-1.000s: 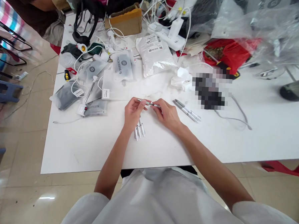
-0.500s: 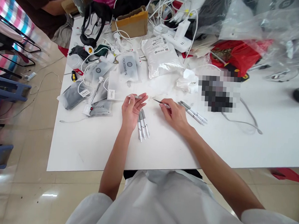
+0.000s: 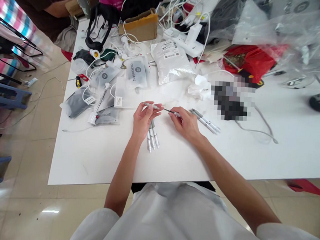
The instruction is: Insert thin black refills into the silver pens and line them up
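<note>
My left hand (image 3: 144, 122) pinches a slim grey-and-white pen barrel piece (image 3: 151, 106) between thumb and fingers, its other fingers loosely spread. Facing it, my right hand (image 3: 188, 123) grips a white pen body (image 3: 176, 114) from which a thin dark refill (image 3: 167, 110) sticks out to the left. The refill's tip lies close to the end of the barrel piece; whether they touch I cannot tell. Three white-and-grey pens (image 3: 153, 137) lie side by side just below my left hand. More such pens (image 3: 206, 121) rest to the right of my right hand.
Packaged pouches (image 3: 136, 72), white cables and a white plastic parcel (image 3: 171, 61) crowd the far side. A power strip (image 3: 189, 44), an open cardboard box (image 3: 139, 27) and a red bag (image 3: 259, 62) stand behind. Crumpled tissue (image 3: 200, 87) lies near my right hand. Another person sits far left.
My left hand has moved slightly right and turned the barrel piece toward the refill, closing the gap between them. My right hand stays almost in place.
</note>
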Available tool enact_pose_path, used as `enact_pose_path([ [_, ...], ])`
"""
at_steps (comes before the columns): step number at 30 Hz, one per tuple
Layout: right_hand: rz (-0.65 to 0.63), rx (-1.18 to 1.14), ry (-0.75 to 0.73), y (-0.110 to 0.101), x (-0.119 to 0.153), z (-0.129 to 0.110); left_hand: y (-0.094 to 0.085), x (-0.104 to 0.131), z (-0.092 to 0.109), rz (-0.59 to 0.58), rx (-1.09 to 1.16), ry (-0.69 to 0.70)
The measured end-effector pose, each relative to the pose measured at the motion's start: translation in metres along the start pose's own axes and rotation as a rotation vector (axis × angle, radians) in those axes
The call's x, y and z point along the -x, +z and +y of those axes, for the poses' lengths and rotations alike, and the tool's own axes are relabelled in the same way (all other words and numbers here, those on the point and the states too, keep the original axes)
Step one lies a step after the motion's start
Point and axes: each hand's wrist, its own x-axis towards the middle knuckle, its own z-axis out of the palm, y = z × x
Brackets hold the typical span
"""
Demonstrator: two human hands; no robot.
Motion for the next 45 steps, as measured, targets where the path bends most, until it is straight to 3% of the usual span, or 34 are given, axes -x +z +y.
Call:
enact_pose_path([
  [16, -0.017, 0.038, 0.006, -0.0014, -0.0011, -0.0013, 0.0040, 0.0031, -0.0035, 0.012, -0.037, 0.032],
  [23, -0.057, 0.059, 0.011, -0.0020, -0.0016, -0.0033, 0.0059, 0.0053, -0.0019, -0.041, -0.135, -0.014],
  [33, -0.085, 0.046, -0.025, 0.0006, 0.0017, 0.0028, 0.0034, 0.0022, -0.0061, 0.025, -0.127, 0.020],
  [45, -0.111, -0.036, 0.044, 0.0003, 0.0050, 0.0004, 0.0113, 0.0086, -0.0058, -0.064, -0.232, 0.019],
])
